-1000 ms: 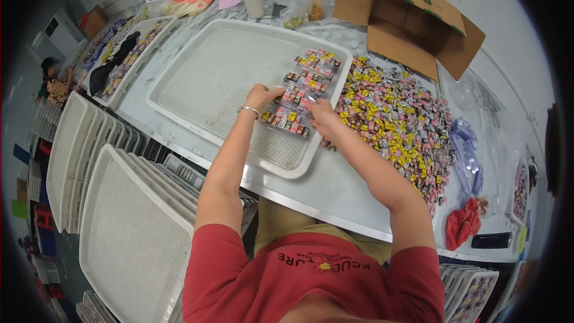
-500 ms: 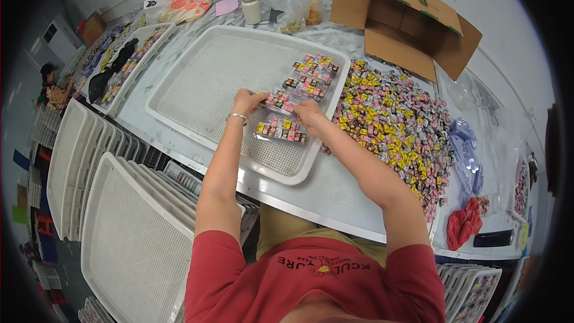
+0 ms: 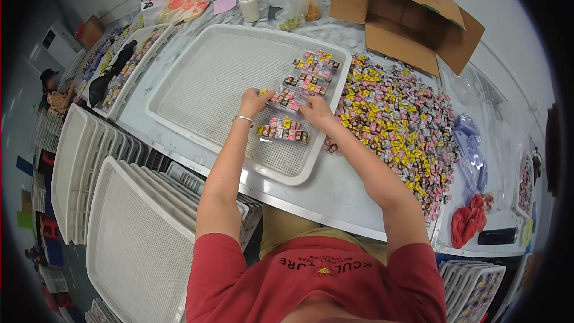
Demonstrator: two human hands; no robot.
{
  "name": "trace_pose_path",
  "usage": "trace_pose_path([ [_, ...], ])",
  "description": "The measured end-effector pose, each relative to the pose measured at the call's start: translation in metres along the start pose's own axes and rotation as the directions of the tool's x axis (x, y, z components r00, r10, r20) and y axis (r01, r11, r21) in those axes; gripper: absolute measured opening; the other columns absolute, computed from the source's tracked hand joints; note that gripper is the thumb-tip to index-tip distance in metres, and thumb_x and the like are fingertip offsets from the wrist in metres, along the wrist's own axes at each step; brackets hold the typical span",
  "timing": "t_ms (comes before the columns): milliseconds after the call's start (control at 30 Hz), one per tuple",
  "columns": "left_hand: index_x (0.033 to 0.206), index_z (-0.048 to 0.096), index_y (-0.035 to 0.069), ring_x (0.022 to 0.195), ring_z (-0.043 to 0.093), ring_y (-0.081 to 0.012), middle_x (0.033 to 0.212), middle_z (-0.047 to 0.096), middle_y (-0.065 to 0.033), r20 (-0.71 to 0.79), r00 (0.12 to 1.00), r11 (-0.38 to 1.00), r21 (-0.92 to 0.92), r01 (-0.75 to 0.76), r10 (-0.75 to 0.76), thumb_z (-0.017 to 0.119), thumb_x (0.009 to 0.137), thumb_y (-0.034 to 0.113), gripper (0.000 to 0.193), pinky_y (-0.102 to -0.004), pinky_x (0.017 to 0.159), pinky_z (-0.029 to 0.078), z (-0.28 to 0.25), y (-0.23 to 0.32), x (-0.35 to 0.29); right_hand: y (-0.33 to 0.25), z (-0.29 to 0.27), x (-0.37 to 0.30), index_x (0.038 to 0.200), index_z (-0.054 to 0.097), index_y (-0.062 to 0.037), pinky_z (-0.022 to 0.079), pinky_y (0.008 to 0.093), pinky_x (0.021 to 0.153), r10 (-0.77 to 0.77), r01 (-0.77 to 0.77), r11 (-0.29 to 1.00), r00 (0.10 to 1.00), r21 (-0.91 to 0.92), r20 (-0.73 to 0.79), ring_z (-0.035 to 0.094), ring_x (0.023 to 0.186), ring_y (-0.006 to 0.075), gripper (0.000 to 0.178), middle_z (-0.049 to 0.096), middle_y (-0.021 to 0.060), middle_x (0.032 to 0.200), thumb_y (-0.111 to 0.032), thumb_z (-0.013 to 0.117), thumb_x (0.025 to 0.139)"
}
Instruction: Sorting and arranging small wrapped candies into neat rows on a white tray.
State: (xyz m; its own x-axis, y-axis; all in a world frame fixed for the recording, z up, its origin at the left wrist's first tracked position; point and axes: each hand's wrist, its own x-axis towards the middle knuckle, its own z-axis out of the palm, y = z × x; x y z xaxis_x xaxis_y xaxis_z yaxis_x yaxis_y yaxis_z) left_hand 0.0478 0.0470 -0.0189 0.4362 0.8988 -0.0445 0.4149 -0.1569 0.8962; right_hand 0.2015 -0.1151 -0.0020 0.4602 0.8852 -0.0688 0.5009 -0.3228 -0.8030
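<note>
A clear plastic box of small printed cubes is held by its two ends over a white perforated tray. My left hand, with a bracelet at the wrist, is closed on its left end. On the right end, the fingers of my right hand are closed. Just nearer to me lies another filled box. Two more boxes, one in the middle and one farther back, lie along the tray's right side. My fingers partly cover the held box's ends.
Right of the tray spreads a large heap of loose small cubes. An open cardboard box stands behind it. Stacked white trays lean at my lower left. A bottle and a clear jar stand at the back. A person sits far left.
Both hands keep hold of the same box, which has hardly moved. The whole view has shifted slightly.
</note>
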Motion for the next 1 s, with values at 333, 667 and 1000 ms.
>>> trace_pose_path([
  [333,0.086,0.062,-0.014,0.088,0.065,-0.0424,0.092,0.064,-0.0328,0.086,0.985,0.904,0.392,-0.171,0.149,0.07,0.075,0.054,0.069,-0.0447,0.077,0.051,0.025,0.02,-0.015,-0.013,-0.022,-0.084,0.103,0.061,0.0037,0.048,0.0443,0.086,-0.531,0.53,0.845,0.813,-0.073,-0.237,0.058,0.098,0.0391,0.026,0.059,0.021,0.107,-0.009,0.063,0.08],
  [667,0.1,0.058,-0.018,0.097,0.062,-0.0454,0.098,0.062,-0.0358,0.011,0.979,0.908,0.374,-0.191,0.202,0.062,0.082,0.054,0.075,-0.0453,0.084,0.049,0.008,0.021,-0.025,-0.027,0.054,-0.165,0.111,0.058,-0.0043,0.039,0.0402,0.088,-0.724,0.697,0.645,0.688,-0.313,0.04,0.057,0.095,0.0267,0.038,0.058,0.0128,0.103,-0.019,0.07,0.078],
  [1000,0.132,0.047,-0.008,0.095,0.063,-0.0231,0.102,0.066,-0.0195,0.729,0.649,0.798,0.516,-0.31,-0.219,0.076,0.076,0.048,0.085,-0.0333,0.087,0.049,-0.079,0.037,-0.082,-0.008,0.05,-0.166,0.095,0.058,-0.0065,0.037,0.0382,0.079,-0.645,0.645,0.665,0.75,-0.376,0.146,0.058,0.085,0.0235,0.021,0.061,0.0076,0.085,-0.023,0.064,0.083],
])
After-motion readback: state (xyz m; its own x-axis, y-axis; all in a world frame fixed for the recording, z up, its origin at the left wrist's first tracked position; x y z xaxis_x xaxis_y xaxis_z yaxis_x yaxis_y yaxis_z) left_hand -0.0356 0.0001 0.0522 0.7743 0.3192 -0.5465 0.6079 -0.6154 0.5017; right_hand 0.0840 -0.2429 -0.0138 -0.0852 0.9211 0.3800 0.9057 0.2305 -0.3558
